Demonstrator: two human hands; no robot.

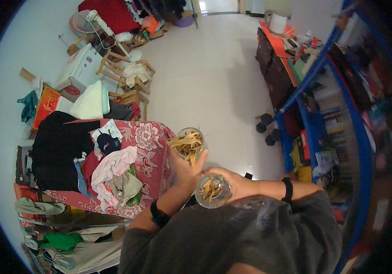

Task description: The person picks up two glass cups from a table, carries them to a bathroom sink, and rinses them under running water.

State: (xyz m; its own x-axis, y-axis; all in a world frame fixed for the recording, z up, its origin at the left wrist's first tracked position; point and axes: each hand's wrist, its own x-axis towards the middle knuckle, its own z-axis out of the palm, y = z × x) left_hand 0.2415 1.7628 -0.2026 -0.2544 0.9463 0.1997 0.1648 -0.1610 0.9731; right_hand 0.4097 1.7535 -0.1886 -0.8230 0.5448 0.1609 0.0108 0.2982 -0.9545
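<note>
Two clear cups or vases of dried plant matter are in my grasp, held up in front of my body. My left hand (188,170) grips the clear container (198,156) that is farther out. Dried yellow-brown leaves (190,140) fill it and stick out over its rim. My right hand (237,185) is wrapped around the second clear container (213,204), close to my chest. Fewer dried leaves (212,188) lie inside that one. Its rim is near my left wrist, but I cannot tell whether they touch.
To the left, a table (153,157) under a red floral cloth bears a clothes pile (115,178) and a black garment (62,150). Wooden stools (130,97) stand beyond. At right are blue metal shelving (358,144), dumbbells (268,128) and a dark cabinet (274,68). Pale tiled floor (202,75) stretches ahead.
</note>
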